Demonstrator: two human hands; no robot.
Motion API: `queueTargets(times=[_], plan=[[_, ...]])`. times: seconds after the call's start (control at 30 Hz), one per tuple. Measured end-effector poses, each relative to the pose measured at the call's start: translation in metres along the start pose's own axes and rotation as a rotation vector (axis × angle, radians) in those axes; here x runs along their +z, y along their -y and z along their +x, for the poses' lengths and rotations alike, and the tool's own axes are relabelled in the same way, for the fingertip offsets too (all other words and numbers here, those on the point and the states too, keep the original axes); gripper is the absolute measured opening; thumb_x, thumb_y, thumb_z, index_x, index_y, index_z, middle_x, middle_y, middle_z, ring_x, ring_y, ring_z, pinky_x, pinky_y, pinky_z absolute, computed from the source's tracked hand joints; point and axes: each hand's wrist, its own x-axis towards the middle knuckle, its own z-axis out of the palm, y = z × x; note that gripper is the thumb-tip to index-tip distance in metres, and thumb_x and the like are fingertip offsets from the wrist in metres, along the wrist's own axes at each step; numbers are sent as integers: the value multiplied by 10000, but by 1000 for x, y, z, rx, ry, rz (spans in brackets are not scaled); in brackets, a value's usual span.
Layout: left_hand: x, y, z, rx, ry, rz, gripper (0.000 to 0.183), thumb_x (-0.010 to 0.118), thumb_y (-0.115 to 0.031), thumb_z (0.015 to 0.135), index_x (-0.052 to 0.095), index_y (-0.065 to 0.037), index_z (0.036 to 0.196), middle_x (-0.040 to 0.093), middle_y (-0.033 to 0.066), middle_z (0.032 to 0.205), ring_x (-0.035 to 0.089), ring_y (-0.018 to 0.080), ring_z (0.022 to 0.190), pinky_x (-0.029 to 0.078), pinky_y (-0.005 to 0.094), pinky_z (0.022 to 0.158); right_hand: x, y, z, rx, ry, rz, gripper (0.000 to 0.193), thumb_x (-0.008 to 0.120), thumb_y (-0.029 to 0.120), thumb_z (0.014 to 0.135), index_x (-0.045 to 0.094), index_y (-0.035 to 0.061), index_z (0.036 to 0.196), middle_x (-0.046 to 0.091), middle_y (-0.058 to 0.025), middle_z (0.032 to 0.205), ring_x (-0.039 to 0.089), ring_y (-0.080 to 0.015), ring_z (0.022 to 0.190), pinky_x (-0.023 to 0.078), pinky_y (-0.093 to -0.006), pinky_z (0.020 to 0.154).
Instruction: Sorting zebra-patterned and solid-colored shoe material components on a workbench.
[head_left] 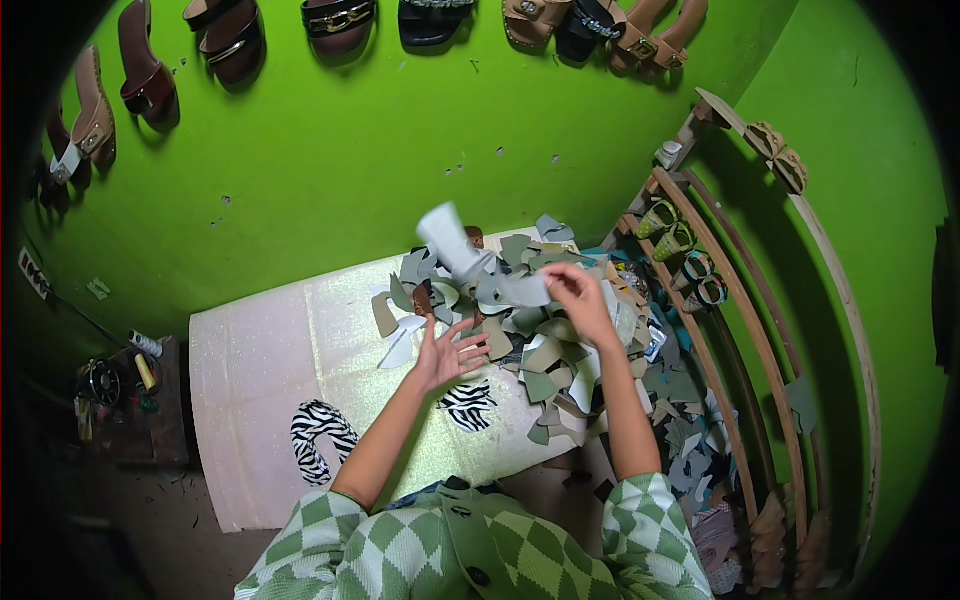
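Grey-green scraps (540, 386) look largely unsorted, zebra-striped pieces (467, 405) apart; right grip (582, 300) pinches a grey piece (518, 291), left grip (445, 360) spread, empty.

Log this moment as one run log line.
left hand: open, empty | right hand: pinching grey piece | table: scrap pile, zebra-print pieces

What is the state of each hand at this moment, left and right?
Left hand: open, fingers spread, holding nothing visible.
Right hand: closed, pinching a pale grey piece between thumb and fingers.
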Motion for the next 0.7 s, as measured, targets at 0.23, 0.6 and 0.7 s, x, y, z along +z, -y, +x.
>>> queueTargets(times=[0.23, 0.6, 0.7], plan=[[-83, -1, -54, -103, -181, -261, 858, 309, -744, 785, 280, -129, 1383, 383, 264, 1329, 417, 434, 1193, 421, 492, 946, 69, -63, -66, -19, 196, -197, 128, 575, 64, 820, 641, 41, 927, 589, -36, 837, 540, -119, 737, 395, -229, 610], [-110, 17, -148, -52, -459, 131, 427, 478, -105, 928, 340, -109, 1332, 592, 59, 965, 605, 122, 811, 543, 277, 750, 151, -111, -127, -303, 281, -412, 131, 621, 60, 745, 667, 86, 865, 572, -45, 835, 531, -224, 816, 438, -330, 724], [-109, 9, -160, -70, -614, 360, 375, 498, -69, 880, 440, -91, 1250, 573, 3, 841, 536, 67, 659, 474, 196, 599, 163, -116, -134, -321, 351, -451, 155, 626, 72, 722, 668, 119, 864, 574, -23, 843, 533, -211, 828, 429, -327, 741]])
